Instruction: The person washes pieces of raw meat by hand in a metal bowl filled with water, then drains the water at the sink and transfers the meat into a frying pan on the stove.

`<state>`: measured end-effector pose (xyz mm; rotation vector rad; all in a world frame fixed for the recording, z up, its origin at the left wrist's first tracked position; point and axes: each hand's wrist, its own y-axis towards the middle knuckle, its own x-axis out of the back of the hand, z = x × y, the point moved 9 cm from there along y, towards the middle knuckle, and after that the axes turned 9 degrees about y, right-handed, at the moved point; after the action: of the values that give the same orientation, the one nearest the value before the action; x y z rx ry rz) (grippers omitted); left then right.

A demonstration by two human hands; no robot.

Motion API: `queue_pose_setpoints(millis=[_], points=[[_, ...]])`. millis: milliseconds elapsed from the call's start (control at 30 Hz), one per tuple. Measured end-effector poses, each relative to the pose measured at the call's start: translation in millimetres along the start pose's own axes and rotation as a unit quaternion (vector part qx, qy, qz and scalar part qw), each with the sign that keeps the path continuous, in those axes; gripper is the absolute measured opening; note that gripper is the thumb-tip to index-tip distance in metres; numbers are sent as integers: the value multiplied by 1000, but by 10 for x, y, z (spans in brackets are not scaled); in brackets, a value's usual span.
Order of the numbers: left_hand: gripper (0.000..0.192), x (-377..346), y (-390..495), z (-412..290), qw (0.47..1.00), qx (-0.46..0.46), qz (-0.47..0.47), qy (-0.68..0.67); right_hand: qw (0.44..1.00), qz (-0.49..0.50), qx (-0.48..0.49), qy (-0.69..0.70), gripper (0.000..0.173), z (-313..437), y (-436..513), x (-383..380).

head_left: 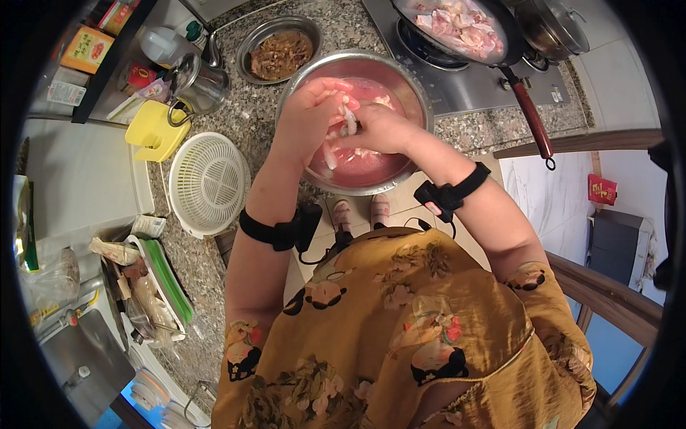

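Note:
A large stainless steel bowl (419, 107) stands in front of me on the counter, holding pinkish water (358, 174). Over it, my left hand (310, 115) grips a pale piece of raw meat (349, 122), probably poultry, between curled fingers. My right hand (385, 127) pinches the same piece from the other side, and its fingers hide part of it. Other pale pieces (384, 102) sit in the pink water behind and below my right hand. Wet fingertips show on my left hand.
A wok (506, 60) of raw meat pieces (458, 27) sits on the gas hob, its red-brown handle (530, 118) jutting toward me. A metal dish (244, 59) of brown food is behind the bowl. Left are a white plastic colander (210, 179), a yellow holder (161, 131) and a metal pitcher (206, 88).

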<state>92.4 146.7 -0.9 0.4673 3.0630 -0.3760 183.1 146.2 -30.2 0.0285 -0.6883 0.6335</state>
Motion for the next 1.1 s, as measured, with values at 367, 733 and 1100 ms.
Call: queue_pose_setpoints(millis=[367,733,1100], points=[[39,176,35,461,977,63,-58,193,954,-113,-130,245,27,-507,-11,351],[24,-126,54,1017,747,83,19,659,977,-46,-82,-193,42,-536,-53,319],[25,129,84,919,961,183,84,190,996,-57,-51,-40,44,-618,-123,455]])
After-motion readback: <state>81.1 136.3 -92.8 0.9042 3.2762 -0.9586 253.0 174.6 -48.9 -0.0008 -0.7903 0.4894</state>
